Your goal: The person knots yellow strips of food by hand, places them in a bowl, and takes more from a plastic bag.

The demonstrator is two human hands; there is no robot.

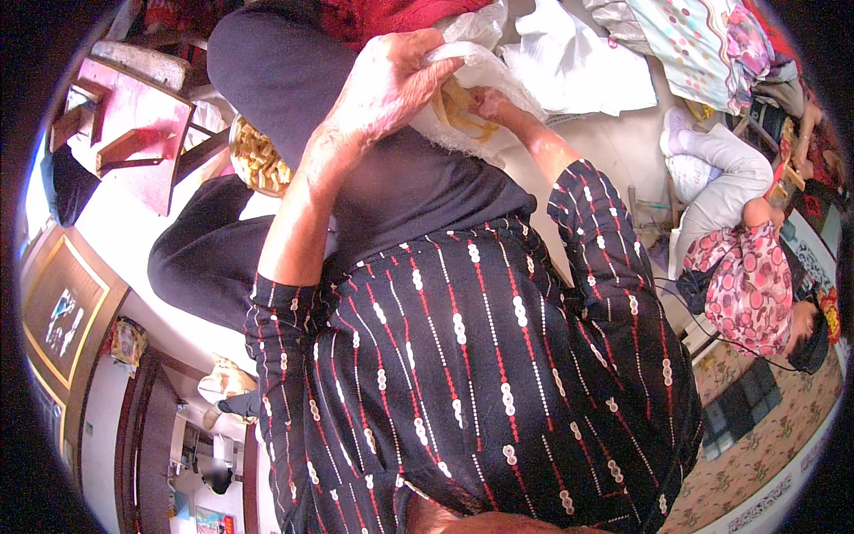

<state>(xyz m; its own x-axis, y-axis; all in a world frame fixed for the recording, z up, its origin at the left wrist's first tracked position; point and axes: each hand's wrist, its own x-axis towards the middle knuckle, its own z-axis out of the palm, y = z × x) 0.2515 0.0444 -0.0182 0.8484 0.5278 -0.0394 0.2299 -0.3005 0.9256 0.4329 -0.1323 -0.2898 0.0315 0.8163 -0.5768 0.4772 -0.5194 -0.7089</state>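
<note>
My left hand (387,84) is closed on the upper edge of a thin, crinkled white bag (480,62), which rests by my dark-trousered legs. Inside its mouth shows something yellowish-brown (458,109), its kind unclear. My right hand (492,104) reaches into the bag from the right, fingers curled beside the yellowish-brown stuff. The bag and the angle hide the fingertips, so what they hold is not visible. Left of my legs stands a round bowl (237,160) of pale yellow pieces (261,160), partly covered by my knee.
White plastic sheeting (583,67) lies beyond the bag, near a dotted cloth (680,40). Red fabric (400,12) is at the top. A pink wooden stool (147,125) lies tipped at the left. Another person (743,276) in a pink patterned top sits at the right.
</note>
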